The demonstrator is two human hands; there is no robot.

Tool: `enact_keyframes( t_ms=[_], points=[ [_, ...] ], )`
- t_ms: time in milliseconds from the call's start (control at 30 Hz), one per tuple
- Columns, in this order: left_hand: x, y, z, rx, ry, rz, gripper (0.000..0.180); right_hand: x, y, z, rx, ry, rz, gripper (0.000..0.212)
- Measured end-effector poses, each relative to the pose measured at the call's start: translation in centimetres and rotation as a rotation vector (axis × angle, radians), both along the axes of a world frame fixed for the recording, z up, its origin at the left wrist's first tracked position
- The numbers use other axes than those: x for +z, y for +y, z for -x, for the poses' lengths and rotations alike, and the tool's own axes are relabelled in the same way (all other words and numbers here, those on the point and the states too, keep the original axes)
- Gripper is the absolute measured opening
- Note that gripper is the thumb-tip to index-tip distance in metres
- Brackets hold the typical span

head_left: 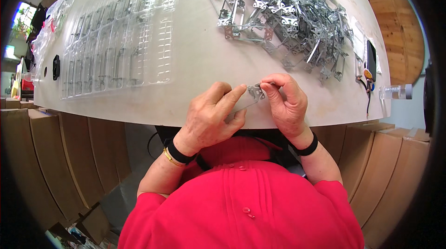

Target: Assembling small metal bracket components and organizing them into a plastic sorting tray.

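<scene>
Near the front edge of the table, a small silvery metal bracket with cut-out holes [255, 92] is held between my two hands. My left hand [213, 113] grips its left side, thumb and fingers closed around it. With thumb and forefinger pinched, my right hand [287, 102] has hold of its upper right end; the fingertips partly hide that spot. Beyond my hands lies a large tangled heap of similar metal brackets [297, 12]. To the left, clear plastic compartment trays [163, 49] hold rows of thin metal parts in several of their slots.
A small black object [56, 67] lies left of the trays. At the right edge are a dark phone-like device [371, 56], a tool with a yellow and red part [368, 74] and a clear cylinder [395, 92]. Cardboard boxes [60, 156] line the floor on both sides.
</scene>
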State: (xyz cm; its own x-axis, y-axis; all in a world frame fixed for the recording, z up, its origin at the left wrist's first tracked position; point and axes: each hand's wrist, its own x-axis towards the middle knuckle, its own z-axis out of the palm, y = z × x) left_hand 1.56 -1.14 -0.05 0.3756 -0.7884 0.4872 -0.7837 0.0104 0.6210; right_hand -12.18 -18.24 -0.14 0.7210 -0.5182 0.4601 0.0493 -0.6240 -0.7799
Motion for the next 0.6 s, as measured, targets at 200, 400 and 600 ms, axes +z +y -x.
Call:
enact_keyframes(
  t_ms=[200,400,600],
  points=[
    [0.03,0.0,-0.05,-0.013,0.012,0.005,0.058,0.07,0.12,0.15,-0.011,0.033,-0.043,0.013],
    [-0.15,0.03,0.02,-0.015,0.021,0.004,0.058,0.33,-0.03,0.0,0.005,0.017,0.042,0.013],
    [-0.21,-0.07,-0.04,-0.017,0.011,0.013,0.058,0.29,-0.15,-0.4,0.009,-0.035,0.157,0.016]
  ],
)
